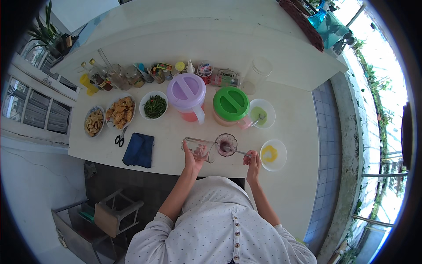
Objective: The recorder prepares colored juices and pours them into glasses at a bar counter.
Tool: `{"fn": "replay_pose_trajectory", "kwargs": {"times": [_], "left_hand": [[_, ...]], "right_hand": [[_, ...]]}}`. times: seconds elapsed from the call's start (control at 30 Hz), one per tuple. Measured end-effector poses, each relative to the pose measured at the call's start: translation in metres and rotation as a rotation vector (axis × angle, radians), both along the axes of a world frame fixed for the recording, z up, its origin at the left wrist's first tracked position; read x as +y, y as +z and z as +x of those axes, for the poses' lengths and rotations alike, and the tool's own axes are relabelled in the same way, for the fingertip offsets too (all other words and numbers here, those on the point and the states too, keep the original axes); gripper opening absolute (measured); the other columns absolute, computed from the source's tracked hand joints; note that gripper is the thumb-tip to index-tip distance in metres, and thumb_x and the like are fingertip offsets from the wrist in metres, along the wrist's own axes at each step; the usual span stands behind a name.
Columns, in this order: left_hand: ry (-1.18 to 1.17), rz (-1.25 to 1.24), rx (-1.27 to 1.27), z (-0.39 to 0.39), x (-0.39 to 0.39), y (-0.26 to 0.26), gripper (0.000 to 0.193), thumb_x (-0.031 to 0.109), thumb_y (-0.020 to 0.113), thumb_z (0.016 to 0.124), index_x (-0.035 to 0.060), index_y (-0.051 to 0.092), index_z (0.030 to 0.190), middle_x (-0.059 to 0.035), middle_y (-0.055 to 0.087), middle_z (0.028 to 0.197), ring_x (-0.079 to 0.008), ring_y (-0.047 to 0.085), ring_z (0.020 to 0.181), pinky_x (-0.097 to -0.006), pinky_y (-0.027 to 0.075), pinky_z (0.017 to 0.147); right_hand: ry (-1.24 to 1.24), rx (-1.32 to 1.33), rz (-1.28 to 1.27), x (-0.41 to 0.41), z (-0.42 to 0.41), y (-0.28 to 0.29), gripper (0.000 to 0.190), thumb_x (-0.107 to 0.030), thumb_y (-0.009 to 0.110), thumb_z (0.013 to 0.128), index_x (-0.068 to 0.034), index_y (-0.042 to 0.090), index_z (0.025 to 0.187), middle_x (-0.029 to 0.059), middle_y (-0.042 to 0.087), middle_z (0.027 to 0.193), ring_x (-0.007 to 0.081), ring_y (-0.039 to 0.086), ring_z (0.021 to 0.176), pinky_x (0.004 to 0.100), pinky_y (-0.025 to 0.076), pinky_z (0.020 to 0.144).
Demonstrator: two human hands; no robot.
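Observation:
My left hand (192,158) holds a clear drinking glass (201,150) tilted almost onto its side, its mouth toward a scalloped glass bowl (226,140). That bowl contains something dark purplish. In my right hand (253,160) is the handle of a metal spoon (243,153), whose far end reaches the scalloped bowl. Just right of this hand stands a white bowl (280,160) with a yellow substance. Behind it, another white bowl (269,109) contains pale green liquid and a spoon. A green-lidded pitcher (231,104) and a purple-lidded pitcher (186,92) stand beyond my hands.
A folded blue cloth (138,150) and black-handled scissors (120,140) lie at left. Behind them are a plate of fried food (120,111), a dish of cut pieces (94,122) and a bowl of green vegetables (154,105). Jars and bottles line the wall, with a tall clear container (258,72).

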State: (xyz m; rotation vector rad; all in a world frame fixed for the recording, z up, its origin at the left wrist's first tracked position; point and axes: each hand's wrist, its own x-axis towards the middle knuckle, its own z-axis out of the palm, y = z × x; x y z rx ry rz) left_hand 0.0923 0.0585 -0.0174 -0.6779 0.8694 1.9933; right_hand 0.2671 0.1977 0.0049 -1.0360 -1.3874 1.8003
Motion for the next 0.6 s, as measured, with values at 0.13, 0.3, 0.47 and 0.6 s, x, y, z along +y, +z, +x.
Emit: {"fn": "replay_pose_trajectory", "kwargs": {"times": [0.13,0.3,0.47,0.6], "left_hand": [[-0.016,-0.087,-0.021,0.002,0.004,0.007,0.075,0.067,0.051,0.068,0.0161,0.035,0.120,-0.0052,0.042,0.111,-0.0220,0.047,0.097,-0.0417,0.045,0.073],[-0.037,-0.116,-0.003,0.005,0.009,0.015,0.072,0.064,0.055,0.067,0.0171,0.037,0.118,-0.0040,0.043,0.104,-0.0203,0.046,0.098,-0.0388,0.046,0.068],[-0.052,-0.107,0.006,0.006,0.010,0.020,0.068,0.063,0.058,0.066,0.0165,0.039,0.112,-0.0020,0.043,0.097,-0.0176,0.047,0.091,-0.0368,0.046,0.063],[-0.085,-0.090,0.023,0.003,0.007,0.016,0.066,0.064,0.057,0.066,0.0165,0.042,0.109,-0.0011,0.045,0.097,-0.0179,0.049,0.084,-0.0357,0.046,0.064]], "right_hand": [[0.121,0.023,-0.029,-0.008,0.002,0.009,0.033,-0.028,0.033,0.093,-0.004,0.052,0.081,0.0022,0.051,0.062,0.0070,0.044,0.053,0.0204,0.034,0.051],[0.180,-0.151,0.273,-0.019,-0.006,0.022,0.031,-0.023,0.034,0.093,-0.001,0.051,0.079,0.0033,0.052,0.062,0.0081,0.046,0.054,0.0222,0.037,0.051],[0.263,-0.141,0.231,-0.016,-0.008,0.022,0.034,-0.028,0.032,0.093,-0.004,0.049,0.078,0.0023,0.049,0.061,0.0069,0.045,0.053,0.0198,0.033,0.049],[0.161,-0.163,0.205,-0.018,-0.013,0.031,0.034,-0.028,0.031,0.093,-0.004,0.047,0.075,0.0008,0.047,0.058,0.0066,0.045,0.052,0.0203,0.032,0.049]]}}
